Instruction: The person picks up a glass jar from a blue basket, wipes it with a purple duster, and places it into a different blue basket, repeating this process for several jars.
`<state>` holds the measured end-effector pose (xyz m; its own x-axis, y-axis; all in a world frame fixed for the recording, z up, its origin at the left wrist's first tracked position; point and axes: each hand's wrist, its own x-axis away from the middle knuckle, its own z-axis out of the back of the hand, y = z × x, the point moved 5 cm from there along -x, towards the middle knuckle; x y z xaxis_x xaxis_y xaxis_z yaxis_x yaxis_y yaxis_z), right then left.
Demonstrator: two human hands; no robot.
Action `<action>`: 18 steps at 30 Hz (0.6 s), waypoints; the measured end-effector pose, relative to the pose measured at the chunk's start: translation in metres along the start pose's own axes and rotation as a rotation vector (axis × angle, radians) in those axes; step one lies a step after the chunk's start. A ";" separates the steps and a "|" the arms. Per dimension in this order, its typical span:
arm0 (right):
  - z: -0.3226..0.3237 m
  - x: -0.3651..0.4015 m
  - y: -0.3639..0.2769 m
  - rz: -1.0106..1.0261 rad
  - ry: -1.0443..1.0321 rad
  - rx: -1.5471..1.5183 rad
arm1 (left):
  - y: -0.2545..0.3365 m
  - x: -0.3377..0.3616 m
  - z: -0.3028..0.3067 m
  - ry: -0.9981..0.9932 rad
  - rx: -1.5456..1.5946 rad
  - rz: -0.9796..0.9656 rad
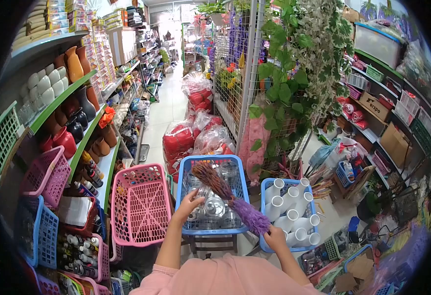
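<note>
Over the blue basket (210,158) slants the purple-and-brown bunch (229,195). It looks light, soft and springy, likely to shed if crushed, so its near end seems the place to hold. The right hand (276,239) has its fingers closed round that end. The left hand (188,206) has its fingers parted by the glass jars (214,207), contact unclear. These look hard, slick and breakable: best cupped round the body.

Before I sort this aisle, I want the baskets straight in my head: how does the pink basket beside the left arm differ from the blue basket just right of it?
The pink basket shows no contents, while the blue basket holds clear glassware. The purple bunch hides part of the blue basket, but the pink basket's inside shows uncovered. Both are open-topped and roughly rectangular.
</note>
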<state>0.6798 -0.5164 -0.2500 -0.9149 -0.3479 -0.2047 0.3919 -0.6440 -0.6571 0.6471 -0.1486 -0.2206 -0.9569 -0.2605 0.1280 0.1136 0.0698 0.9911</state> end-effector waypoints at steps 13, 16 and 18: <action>0.014 0.014 0.005 0.092 0.022 0.079 | 0.002 0.005 0.001 -0.065 -0.228 0.086; 0.013 0.018 -0.001 0.192 -0.051 0.088 | -0.006 -0.003 0.004 -0.138 -0.213 0.027; 0.014 0.017 -0.005 0.133 -0.035 0.081 | -0.011 -0.004 0.004 -0.215 -0.199 0.081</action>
<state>0.6636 -0.5292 -0.2402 -0.8510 -0.4562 -0.2600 0.5172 -0.6431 -0.5647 0.6487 -0.1441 -0.2320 -0.9748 -0.0505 0.2172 0.2217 -0.1133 0.9685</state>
